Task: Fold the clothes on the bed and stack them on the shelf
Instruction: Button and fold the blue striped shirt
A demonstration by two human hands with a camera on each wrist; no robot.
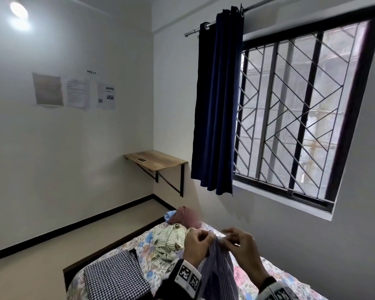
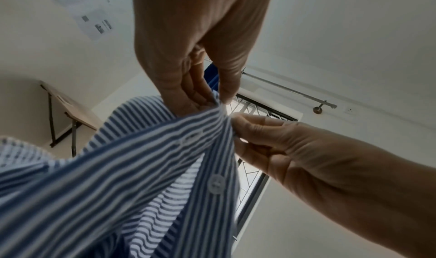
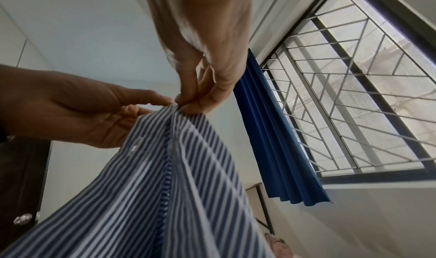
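A blue-and-white striped shirt (image 1: 217, 267) hangs above the bed (image 1: 275, 276), held up by both hands at its buttoned front edge. My left hand (image 1: 205, 237) pinches the top of the edge between thumb and fingers, seen close in the left wrist view (image 2: 216, 101). Right beside it, almost touching, my right hand (image 1: 225, 239) pinches the same edge (image 3: 186, 105). A white button (image 2: 216, 184) shows lower on the shirt (image 2: 141, 168). The wooden wall shelf (image 1: 160, 163) is far ahead, in the corner.
A folded black-and-white checked garment (image 1: 115, 276) lies on the bed at the left. Crumpled green striped (image 1: 169, 241), pink (image 1: 187, 215) and light blue (image 1: 170, 215) clothes lie farther up. A phone (image 1: 141, 160) rests on the shelf. A window with a dark blue curtain (image 1: 217, 105) is at the right.
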